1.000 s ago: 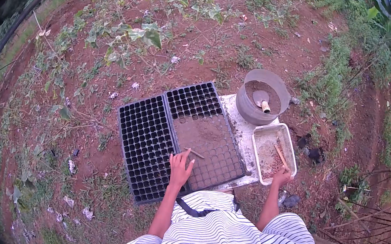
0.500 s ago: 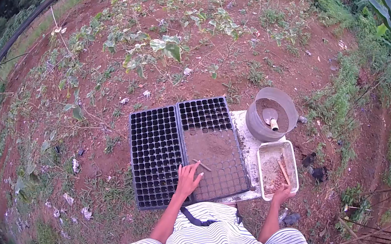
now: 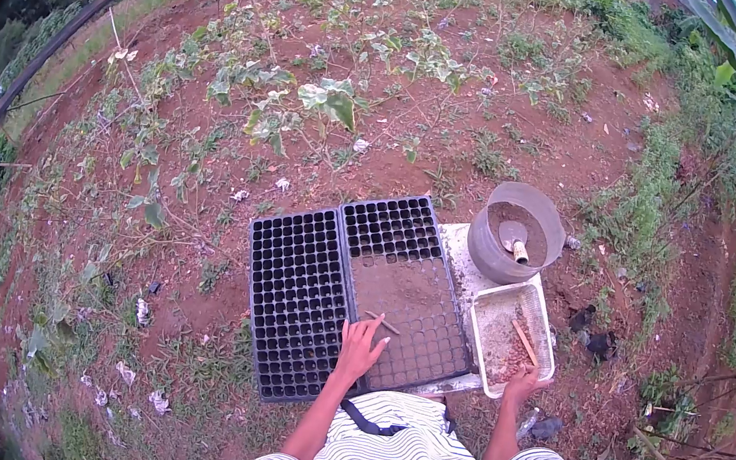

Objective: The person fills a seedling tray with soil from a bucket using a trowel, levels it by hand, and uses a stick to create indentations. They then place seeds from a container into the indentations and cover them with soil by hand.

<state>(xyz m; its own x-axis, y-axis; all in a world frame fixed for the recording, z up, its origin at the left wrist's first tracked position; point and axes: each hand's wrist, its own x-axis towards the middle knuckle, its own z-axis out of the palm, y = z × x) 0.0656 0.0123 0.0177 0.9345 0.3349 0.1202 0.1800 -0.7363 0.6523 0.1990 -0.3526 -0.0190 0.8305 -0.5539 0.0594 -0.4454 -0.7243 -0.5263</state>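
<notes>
My left hand (image 3: 359, 349) rests over the soil-filled cells of the right black seedling tray (image 3: 427, 347). Its thumb and fingers are apart, with the index fingertip by a short thin stick (image 3: 385, 323) lying on the soil. My right hand (image 3: 523, 385) is at the near right corner of a white rectangular tray (image 3: 475, 339), its fingers curled inward; what they hold is too small to tell. Inside that tray lie small reddish-brown bits (image 3: 506, 355) and a flat orange-brown stick (image 3: 524, 342).
Left of the soil-filled tray is another black seedling tray (image 3: 298, 295) with unfilled cells. Behind the white tray stands a round translucent tub (image 3: 486, 247) holding soil and a scoop (image 3: 518, 242). A pale board (image 3: 460, 243) lies underneath. Leafy plants (image 3: 330, 100) grow beyond.
The view has shifted slightly, so the trays appear lower. The white tray sits a little further left and nearer, and my right hand has moved slightly with it. My left hand has barely moved.
</notes>
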